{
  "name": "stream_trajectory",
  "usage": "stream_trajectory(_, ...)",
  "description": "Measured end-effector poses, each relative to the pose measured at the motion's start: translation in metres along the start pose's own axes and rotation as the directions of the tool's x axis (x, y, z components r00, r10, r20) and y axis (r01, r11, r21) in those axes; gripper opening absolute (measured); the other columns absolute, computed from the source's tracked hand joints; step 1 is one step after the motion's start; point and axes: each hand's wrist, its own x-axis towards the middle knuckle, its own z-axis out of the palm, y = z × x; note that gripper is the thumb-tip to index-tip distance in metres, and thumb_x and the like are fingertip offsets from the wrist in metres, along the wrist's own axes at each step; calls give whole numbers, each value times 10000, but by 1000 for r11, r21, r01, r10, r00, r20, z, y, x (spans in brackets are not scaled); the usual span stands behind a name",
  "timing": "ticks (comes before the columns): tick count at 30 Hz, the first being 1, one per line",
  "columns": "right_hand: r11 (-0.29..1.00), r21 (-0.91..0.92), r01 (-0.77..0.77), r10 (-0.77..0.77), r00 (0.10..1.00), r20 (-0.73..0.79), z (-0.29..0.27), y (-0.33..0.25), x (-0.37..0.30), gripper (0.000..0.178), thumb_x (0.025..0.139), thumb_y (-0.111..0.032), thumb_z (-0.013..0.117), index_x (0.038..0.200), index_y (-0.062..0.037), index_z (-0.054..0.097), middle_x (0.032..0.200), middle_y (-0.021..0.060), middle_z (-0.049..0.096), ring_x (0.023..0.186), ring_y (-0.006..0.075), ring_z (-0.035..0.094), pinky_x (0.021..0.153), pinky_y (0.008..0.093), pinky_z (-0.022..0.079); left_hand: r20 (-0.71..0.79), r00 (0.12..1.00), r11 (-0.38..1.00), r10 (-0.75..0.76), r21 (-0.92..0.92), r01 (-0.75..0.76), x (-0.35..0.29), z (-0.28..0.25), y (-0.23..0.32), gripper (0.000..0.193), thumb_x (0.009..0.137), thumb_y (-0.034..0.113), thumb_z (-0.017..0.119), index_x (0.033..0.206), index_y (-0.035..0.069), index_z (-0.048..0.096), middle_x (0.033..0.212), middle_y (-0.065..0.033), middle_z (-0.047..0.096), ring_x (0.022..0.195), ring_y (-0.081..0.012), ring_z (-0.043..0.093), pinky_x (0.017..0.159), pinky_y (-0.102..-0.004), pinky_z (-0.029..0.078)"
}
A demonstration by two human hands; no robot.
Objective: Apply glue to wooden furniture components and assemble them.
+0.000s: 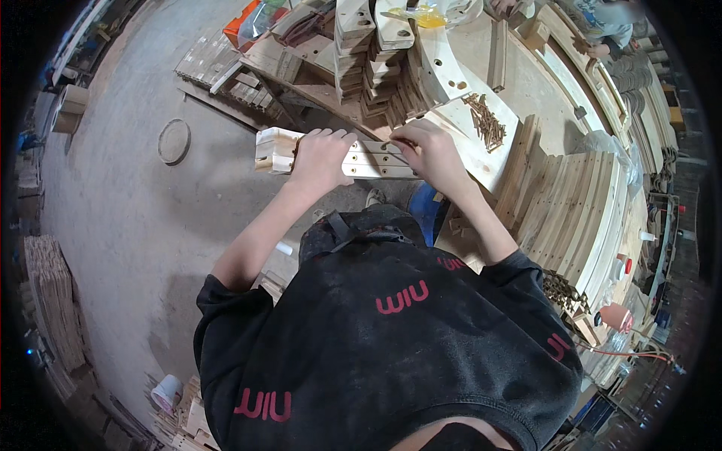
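Note:
In front of me lie several pale wooden bars [368, 159] side by side, with small round holes along their faces. My left hand [322, 159] is closed over them near their thicker left end. At their right part my right hand [432, 156] is closed, thumb and fingers pinched beside a hole; whatever it pinches is too small to make out. A heap of thin brown screw-like pieces [486, 124] rests on the pale board to the right of that hand.
Curved wooden parts [391, 60] are stacked high just beyond my hands. Long wooden slats [571, 207] stand in a row at the right. Below the bench is a blue container [426, 214]. A round hoop [174, 141] lies on the floor at left. Another person [605, 26] is at the far right.

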Motion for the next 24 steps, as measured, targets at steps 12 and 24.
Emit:
stream_trajectory(12,988,129,-86,79,995,63,24,-7,17,178,769,-54,672,924,-5,598,805,133,629,742,259,629,671,334,492,-82,996,999,-32,-6,32,-3,-2,1,696,462,256,852,1024,51,495,816,-94,627,811,-249,623,742,-336,471)
stream_trajectory(24,986,105,128,-126,992,-25,40,-21,13,203,738,-55,671,930,-20,616,867,124,621,802,284,597,697,365,485,-187,982,997,-25,-76,10,-6,-1,0,787,483,237,840,1135,67,433,772,-120,631,787,-273,628,726,-349,473)
